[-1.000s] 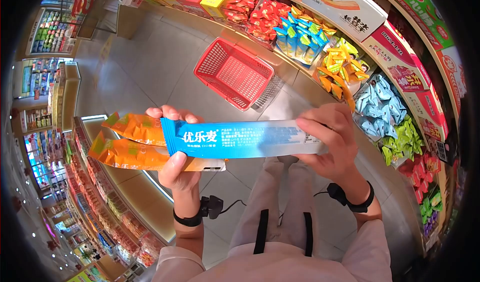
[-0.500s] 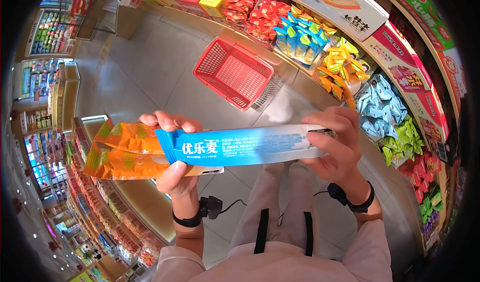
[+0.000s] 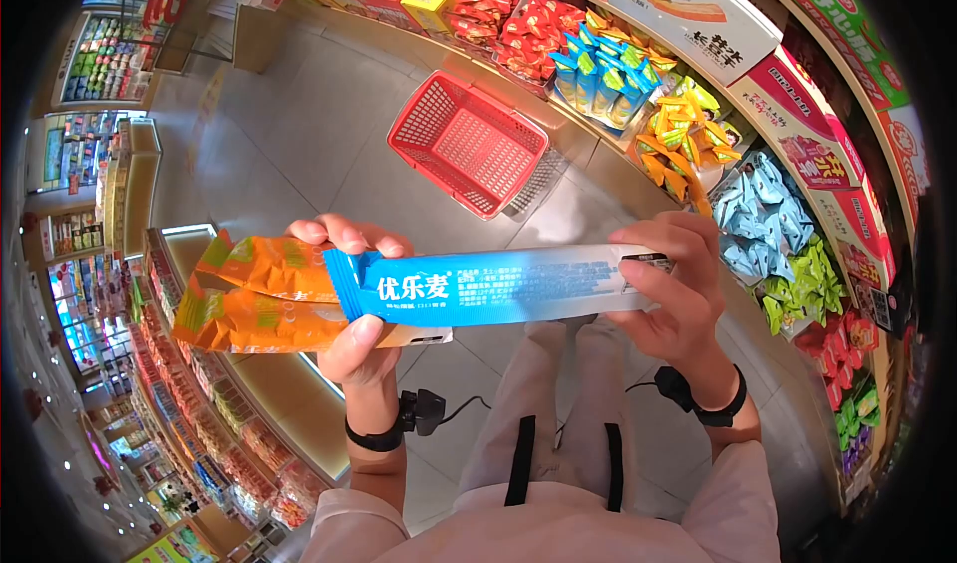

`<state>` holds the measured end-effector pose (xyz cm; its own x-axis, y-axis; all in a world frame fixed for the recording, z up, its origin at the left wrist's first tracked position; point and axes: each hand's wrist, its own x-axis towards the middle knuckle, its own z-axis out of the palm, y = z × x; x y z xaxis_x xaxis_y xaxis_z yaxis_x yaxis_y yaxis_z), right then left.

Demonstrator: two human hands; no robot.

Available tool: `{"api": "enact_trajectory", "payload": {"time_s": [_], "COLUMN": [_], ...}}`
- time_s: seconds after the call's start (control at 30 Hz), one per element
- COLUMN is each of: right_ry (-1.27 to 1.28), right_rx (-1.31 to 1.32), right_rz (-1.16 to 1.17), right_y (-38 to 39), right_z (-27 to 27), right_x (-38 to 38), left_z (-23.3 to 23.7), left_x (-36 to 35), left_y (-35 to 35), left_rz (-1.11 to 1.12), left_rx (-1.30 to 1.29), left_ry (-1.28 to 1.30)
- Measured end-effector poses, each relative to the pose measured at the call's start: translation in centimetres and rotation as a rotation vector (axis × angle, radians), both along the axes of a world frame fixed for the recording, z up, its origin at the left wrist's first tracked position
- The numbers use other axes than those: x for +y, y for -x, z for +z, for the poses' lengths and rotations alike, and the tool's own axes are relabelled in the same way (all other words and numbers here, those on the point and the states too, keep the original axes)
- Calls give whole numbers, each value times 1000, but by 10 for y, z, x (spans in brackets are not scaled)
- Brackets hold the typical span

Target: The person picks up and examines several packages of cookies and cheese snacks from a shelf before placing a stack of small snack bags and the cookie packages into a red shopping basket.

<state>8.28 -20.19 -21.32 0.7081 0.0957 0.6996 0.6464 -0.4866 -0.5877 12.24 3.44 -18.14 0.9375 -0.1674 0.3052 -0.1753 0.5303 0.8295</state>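
My left hand point(image 3: 357, 356) is closed around two orange snack packets point(image 3: 261, 326) lying side by side, with the left end of a long blue-and-white snack packet point(image 3: 478, 289) overlapping them. Its thumb is below and its fingers curl over the top edge. At the other end, my right hand point(image 3: 686, 289) pinches the white tip of the blue packet between thumb and fingers. The blue packet is stretched level between both hands, its printed side facing me. The right ends of the orange packets are partly hidden beneath it.
A red shopping basket point(image 3: 467, 144) stands on the tiled floor point(image 3: 299, 114) ahead. Along the right curves a shelf with blue packets point(image 3: 603, 79), orange packets point(image 3: 688, 139), light-blue packets point(image 3: 763, 219) and green packets point(image 3: 805, 289). Another stocked shelf point(image 3: 214, 393) runs along the left.
My left hand has shifted slightly to the right, and the blue packet's left end has moved right with it. More of the orange packets shows. My right hand stays about where it was.
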Motion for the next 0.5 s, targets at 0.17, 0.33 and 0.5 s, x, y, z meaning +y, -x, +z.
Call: {"api": "enact_trajectory", "payload": {"time_s": [0.17, 0.33, 0.5], "right_ry": [38, 202, 394], "right_rx": [14, -39, 114], "right_rz": [-26, -50, 22], "right_y": [1, -2, -2], "right_z": [0, -9, -14], "right_x": [1, 2, 3], "left_z": [-3, -9, -18], "left_x": [0, -2, -12], "left_y": [0, -2, -1], "left_rz": [-5, 6, 30], "left_rx": [23, 104, 278], "left_ry": [-15, -32, -50]}}
